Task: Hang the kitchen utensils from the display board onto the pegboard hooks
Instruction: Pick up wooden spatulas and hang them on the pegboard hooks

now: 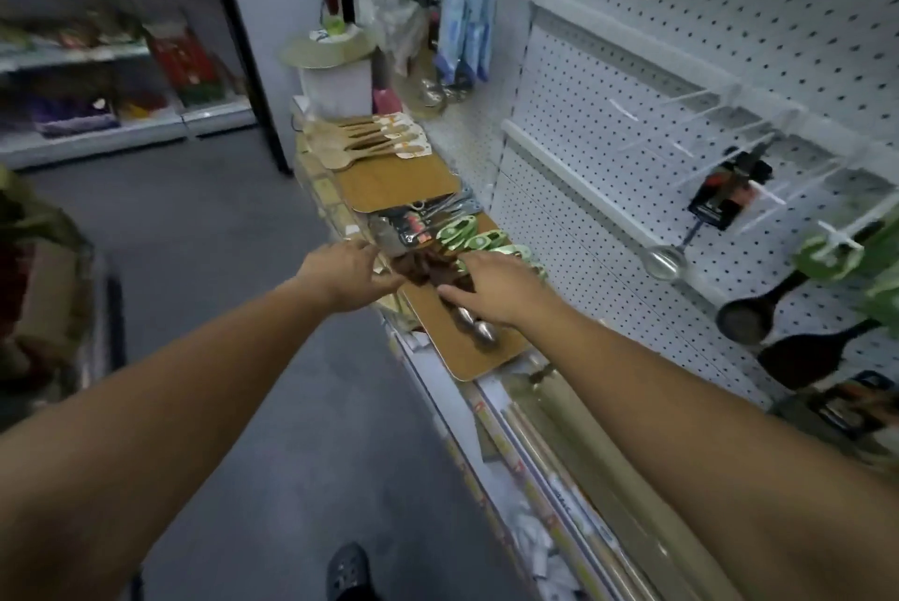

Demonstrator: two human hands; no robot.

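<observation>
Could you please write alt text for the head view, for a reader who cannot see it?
The left hand and right hand reach to brown-handled spoons on a wooden board. Beside it, a white pegboard holds a few hanging utensils.

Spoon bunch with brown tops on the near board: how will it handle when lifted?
Metal spoons look rigid, probably hefty as a bunch. Several lie fanned, so they may splay or slide apart unless gripped together. Polished bowls could slip on the smooth wooden board.
</observation>
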